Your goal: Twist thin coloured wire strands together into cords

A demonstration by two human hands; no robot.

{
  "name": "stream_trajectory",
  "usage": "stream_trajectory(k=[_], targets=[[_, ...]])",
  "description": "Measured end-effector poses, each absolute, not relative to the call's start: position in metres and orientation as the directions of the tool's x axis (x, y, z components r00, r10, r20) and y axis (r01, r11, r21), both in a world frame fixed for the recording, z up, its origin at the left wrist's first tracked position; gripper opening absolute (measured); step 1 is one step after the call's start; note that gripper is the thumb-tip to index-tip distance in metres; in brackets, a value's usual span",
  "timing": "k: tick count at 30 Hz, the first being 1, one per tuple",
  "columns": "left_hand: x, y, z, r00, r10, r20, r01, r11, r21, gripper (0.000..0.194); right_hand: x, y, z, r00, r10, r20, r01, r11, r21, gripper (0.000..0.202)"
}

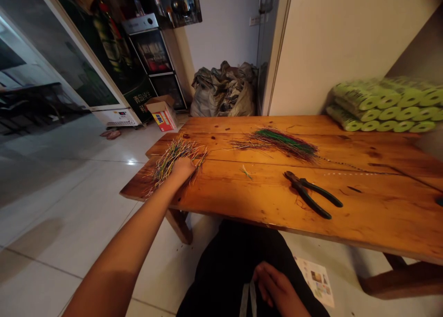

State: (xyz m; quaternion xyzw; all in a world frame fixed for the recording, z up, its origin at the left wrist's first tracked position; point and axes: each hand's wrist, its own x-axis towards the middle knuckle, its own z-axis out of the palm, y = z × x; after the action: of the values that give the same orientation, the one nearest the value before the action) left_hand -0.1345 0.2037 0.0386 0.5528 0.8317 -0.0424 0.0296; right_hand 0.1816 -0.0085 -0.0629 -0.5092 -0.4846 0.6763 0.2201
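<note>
A loose pile of thin coloured wires point(173, 153), mostly yellowish, spreads over the left end of the wooden table point(221, 188). My left hand point(183, 169) is closed at this pile, with wires between its fingers; the fingertips are partly hidden. Down by my lap, my right hand point(273, 284) hangs with loosely bent fingers and nothing in it, beside a pale drawstring point(248, 298). A second bundle of wires point(284, 142), green and dark red, lies farther back on the table. Cutting pliers point(311, 194) with dark handles rest at the right, jaws to the left.
A few short wire scraps point(246, 171) lie mid-table. Wrapped green rolls point(387, 104) are stacked at the back right. Grey bags point(224, 91) and an opened cardboard box point(162, 113) stand on the floor behind. A printed sheet point(316, 280) lies under the table.
</note>
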Motion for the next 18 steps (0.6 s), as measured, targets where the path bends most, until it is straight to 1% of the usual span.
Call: stream_trajectory(k=[6, 10, 14, 18], targets=[[-0.128, 0.207, 0.031, -0.364, 0.925, -0.105, 0.931, 0.357, -0.078, 0.036, 0.182, -0.009, -0.059, -0.404, 0.795, -0.453, 0.207, -0.403, -0.891, 0.039], [-0.125, 0.214, 0.028, -0.406, 0.904, -0.136, 0.913, 0.397, -0.090, 0.030, 0.181, -0.008, -0.060, -0.389, 0.793, -0.468, 0.210, -0.418, -0.884, 0.040], [-0.129, 0.218, 0.031, -0.432, 0.887, -0.160, 0.902, 0.428, -0.063, 0.028, 0.181, -0.007, -0.060, -0.404, 0.788, -0.464, 0.208, -0.415, -0.886, 0.043], [-0.138, 0.215, 0.038, -0.407, 0.895, -0.184, 0.911, 0.413, -0.003, 0.027, 0.181, -0.005, -0.060, -0.407, 0.798, -0.444, 0.215, -0.389, -0.896, 0.045]])
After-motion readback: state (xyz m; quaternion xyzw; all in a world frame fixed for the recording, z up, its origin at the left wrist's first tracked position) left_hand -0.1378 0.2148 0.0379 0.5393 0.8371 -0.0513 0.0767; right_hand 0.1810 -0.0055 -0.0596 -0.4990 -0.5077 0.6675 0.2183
